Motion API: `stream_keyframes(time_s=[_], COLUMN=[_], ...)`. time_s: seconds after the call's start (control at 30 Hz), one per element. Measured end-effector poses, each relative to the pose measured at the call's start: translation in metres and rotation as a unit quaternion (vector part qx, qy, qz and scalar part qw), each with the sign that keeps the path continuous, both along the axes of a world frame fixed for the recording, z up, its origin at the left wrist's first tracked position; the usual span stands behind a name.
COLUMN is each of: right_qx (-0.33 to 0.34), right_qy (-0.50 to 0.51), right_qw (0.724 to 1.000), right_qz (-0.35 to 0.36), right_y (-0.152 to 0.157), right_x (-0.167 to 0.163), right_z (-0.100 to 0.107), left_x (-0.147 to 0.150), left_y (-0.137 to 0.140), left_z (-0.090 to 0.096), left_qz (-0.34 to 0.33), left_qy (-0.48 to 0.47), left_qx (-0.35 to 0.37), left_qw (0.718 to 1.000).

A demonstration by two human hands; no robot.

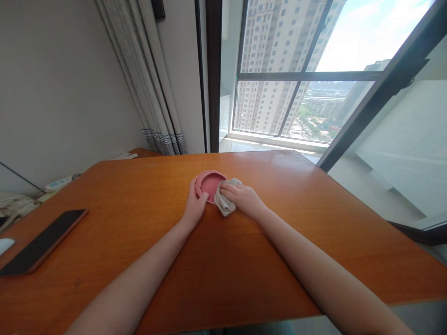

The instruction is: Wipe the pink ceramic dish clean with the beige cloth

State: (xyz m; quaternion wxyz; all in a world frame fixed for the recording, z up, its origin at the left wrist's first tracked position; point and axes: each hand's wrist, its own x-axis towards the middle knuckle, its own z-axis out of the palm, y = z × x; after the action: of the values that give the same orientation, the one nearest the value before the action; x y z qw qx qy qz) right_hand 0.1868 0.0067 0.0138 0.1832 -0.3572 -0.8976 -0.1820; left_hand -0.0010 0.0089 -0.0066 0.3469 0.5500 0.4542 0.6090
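A round pink dish with a raised rim is tilted over the wooden table, its hollow side facing me. My left hand grips its left edge, thumb on the near rim and fingers behind the outer side. A light grey cloth is bunched under the fingers of my right hand. The cloth lies against the right side of the dish and covers part of its rim. Whether the dish's underside touches the table is hidden.
The wooden table fills the foreground. A flat black slab with a brown edge lies at its left, near a white object. A power strip is beyond the left edge. A curtain and a window stand behind.
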Motion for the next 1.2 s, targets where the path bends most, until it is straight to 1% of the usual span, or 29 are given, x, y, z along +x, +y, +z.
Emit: stream_keyframes(time_s=[0.07,0.1,0.13,0.2,0.27,0.3,0.37,0.43,0.5,0.57,0.67,0.77,0.87,0.93,1.0,1.03,1.07,1.13,1.17,1.2], right_qx=[-0.021,-0.034,-0.045,-0.058,-0.057,-0.055,-0.05,-0.046,-0.041,-0.035,-0.022,-0.022,-0.044,-0.047,-0.036,-0.023,-0.007,0.025,0.032,0.026], right_qy=[-0.007,-0.009,-0.008,0.006,0.032,0.043,0.047,0.033,0.017,0.009,0.022,0.044,0.038,0.042,0.085,0.127,0.179,0.277,0.306,0.312], right_qw=[1.0,0.999,0.999,0.998,0.997,0.997,0.998,0.998,0.999,0.999,0.999,0.999,0.998,0.997,0.995,0.991,0.984,0.959,0.949,0.948], right_qz=[-0.009,-0.014,-0.019,-0.029,-0.038,-0.034,-0.012,0.007,0.007,-0.006,-0.022,-0.023,0.028,0.055,0.046,0.026,0.0,-0.053,-0.066,-0.061], right_y=[0.001,0.0,-0.002,-0.007,-0.012,-0.014,-0.015,-0.012,-0.007,-0.004,-0.006,-0.014,-0.019,-0.018,-0.014,-0.012,-0.01,-0.007,-0.006,-0.005], right_x=[0.005,0.004,0.002,-0.007,-0.016,-0.019,-0.021,-0.017,-0.009,-0.003,-0.004,-0.015,-0.021,-0.016,-0.006,0.0,0.005,0.012,0.013,0.012], right_z=[0.001,0.001,0.0,-0.003,-0.006,-0.006,-0.005,-0.002,0.001,0.001,-0.002,-0.005,-0.003,-0.001,0.001,0.001,0.002,0.002,0.002,0.001], left_x=[-0.001,0.0,0.004,0.013,0.02,0.022,0.019,0.012,0.006,0.005,0.011,0.012,0.003,-0.004,-0.007,-0.006,-0.006,-0.004,-0.002,-0.001], left_y=[0.0,-0.001,-0.003,-0.008,-0.012,-0.013,-0.012,-0.009,-0.006,-0.006,-0.009,-0.007,0.002,0.009,0.013,0.014,0.014,0.013,0.012,0.011], left_z=[0.004,0.004,0.004,0.001,-0.003,-0.004,-0.005,-0.003,0.0,0.002,-0.001,-0.008,-0.01,-0.01,-0.01,-0.011,-0.012,-0.015,-0.017,-0.018], left_qz=[-0.024,-0.023,-0.016,-0.007,-0.018,-0.022,-0.003,0.017,0.014,0.002,0.004,0.002,0.004,0.012,0.007,0.001,-0.005,-0.013,-0.018,-0.023], left_qy=[0.007,-0.017,-0.057,-0.153,-0.21,-0.212,-0.18,-0.121,-0.048,-0.001,-0.013,-0.035,-0.055,-0.076,-0.099,-0.109,-0.116,-0.115,-0.109,-0.103], left_qx=[-0.004,-0.024,-0.055,-0.116,-0.136,-0.129,-0.105,-0.088,-0.061,-0.031,-0.013,0.002,-0.01,-0.031,-0.046,-0.055,-0.064,-0.078,-0.081,-0.08], left_qw=[1.0,0.999,0.997,0.981,0.968,0.968,0.978,0.989,0.997,1.0,1.0,0.999,0.998,0.997,0.994,0.993,0.991,0.99,0.991,0.991])
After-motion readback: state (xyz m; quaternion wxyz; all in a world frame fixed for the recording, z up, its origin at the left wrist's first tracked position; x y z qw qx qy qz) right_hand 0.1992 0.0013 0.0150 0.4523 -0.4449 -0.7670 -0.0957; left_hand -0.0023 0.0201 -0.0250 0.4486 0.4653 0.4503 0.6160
